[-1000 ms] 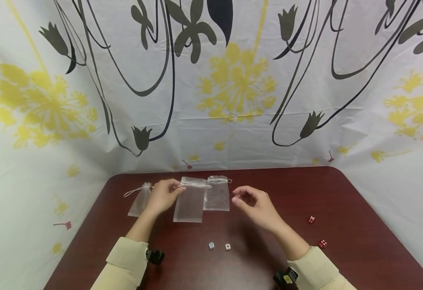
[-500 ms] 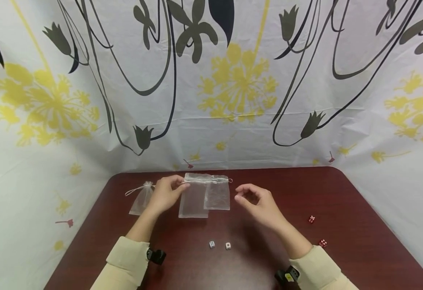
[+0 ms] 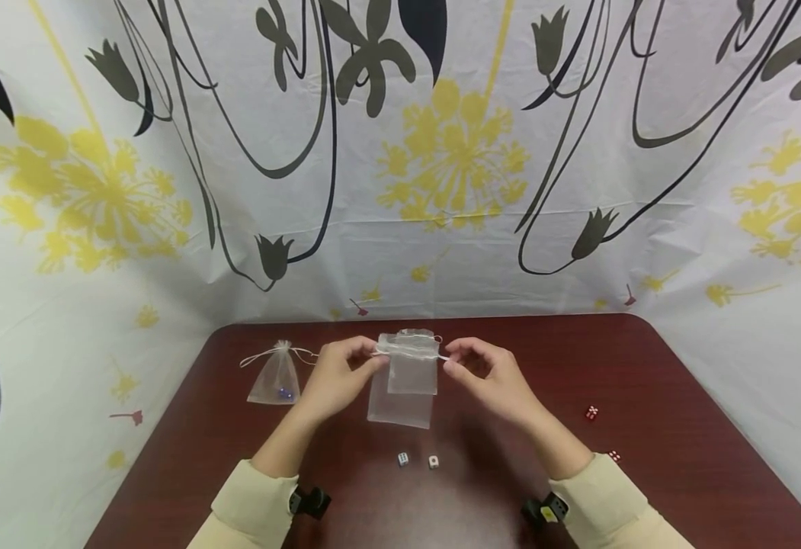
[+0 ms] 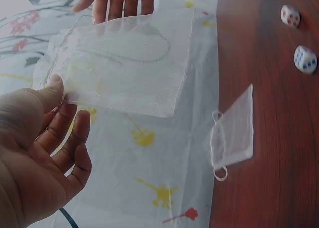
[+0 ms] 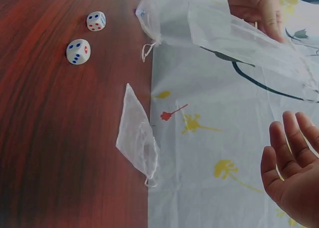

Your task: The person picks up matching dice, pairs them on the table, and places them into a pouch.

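Note:
A white sheer drawstring pouch point(image 3: 400, 409) hangs raised above the table between both hands. My left hand point(image 3: 340, 377) pinches one upper corner of it between thumb and fingers; the left wrist view shows the thumb on the mesh point(image 4: 119, 68). At the opposite corner, my right hand point(image 3: 489, 375) has thumb and index fingertips at the white cord end, pinching it. The right wrist view shows that hand's other fingers point(image 5: 294, 153) spread loosely. Behind the raised pouch, a smaller sheer pouch point(image 5: 137, 133) lies flat near the table's far edge.
Left of the hands sits a cinched pouch point(image 3: 271, 381) with small blue objects inside. Two white dice point(image 3: 403, 459) lie on the dark red table point(image 3: 373, 511) in front. Red dice point(image 3: 591, 412) lie at the right. A patterned cloth point(image 3: 345, 267) hangs behind.
My left hand has carried the pouch rightward, over the smaller one in the head view. The right hand, apart from it before, now meets its cord. The cinched pouch shows more fully.

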The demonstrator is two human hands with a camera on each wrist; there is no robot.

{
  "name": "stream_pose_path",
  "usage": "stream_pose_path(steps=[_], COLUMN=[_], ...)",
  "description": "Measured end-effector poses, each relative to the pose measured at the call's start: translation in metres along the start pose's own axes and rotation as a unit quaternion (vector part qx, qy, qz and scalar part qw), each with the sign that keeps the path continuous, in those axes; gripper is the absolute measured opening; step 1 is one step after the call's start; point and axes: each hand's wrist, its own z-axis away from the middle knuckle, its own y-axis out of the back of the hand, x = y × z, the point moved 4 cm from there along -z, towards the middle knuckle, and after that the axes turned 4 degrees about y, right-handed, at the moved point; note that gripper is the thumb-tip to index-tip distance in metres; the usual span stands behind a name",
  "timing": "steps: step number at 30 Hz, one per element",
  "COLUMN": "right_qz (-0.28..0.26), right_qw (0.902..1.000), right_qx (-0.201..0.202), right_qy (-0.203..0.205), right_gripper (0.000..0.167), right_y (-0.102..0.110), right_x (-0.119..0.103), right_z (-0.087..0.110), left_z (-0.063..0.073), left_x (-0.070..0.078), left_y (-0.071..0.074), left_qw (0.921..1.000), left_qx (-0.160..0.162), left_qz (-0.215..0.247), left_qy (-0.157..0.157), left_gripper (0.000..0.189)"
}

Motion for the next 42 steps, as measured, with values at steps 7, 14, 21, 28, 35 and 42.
stream_pose_path(steps=[7,14,21,28,35,42], right_qz=[-0.033,-0.031,-0.004,-0.007,0.001,-0.005], right_qw=[0.9992,0.9988,0.9983,0.9972,0.9977,0.9930], right_qx=[-0.013,-0.009,-0.006,-0.001,0.006,-0.013], right_qy=[0.016,0.036,0.058,0.074,0.067,0.117], right_gripper=[0.014,0.005,0.006,0.006,0.007,0.010], right_y=[-0.006,-0.010,-0.011,-0.011,-0.008,-0.012], right_x=[-0.008,-0.016,-0.030,-0.022,-0.023,-0.029], right_z=[-0.007,-0.013,-0.017,-0.019,-0.017,-0.021], left_z=[0.004,0.005,0.006,0.004,0.006,0.008], left_x=[0.010,0.012,0.011,0.019,0.020,0.024], left_y=[-0.008,-0.010,-0.007,0.005,0.012,0.008], left_qw=[0.9997,0.9997,0.9990,0.9978,0.9954,0.9936], left_qx=[-0.009,-0.009,-0.023,0.008,0.043,0.025], left_qz=[0.020,0.023,0.033,0.040,0.074,0.099], left_qy=[-0.009,-0.005,-0.018,-0.053,-0.044,-0.049], left_gripper=[0.005,0.004,0.014,0.010,0.008,0.007])
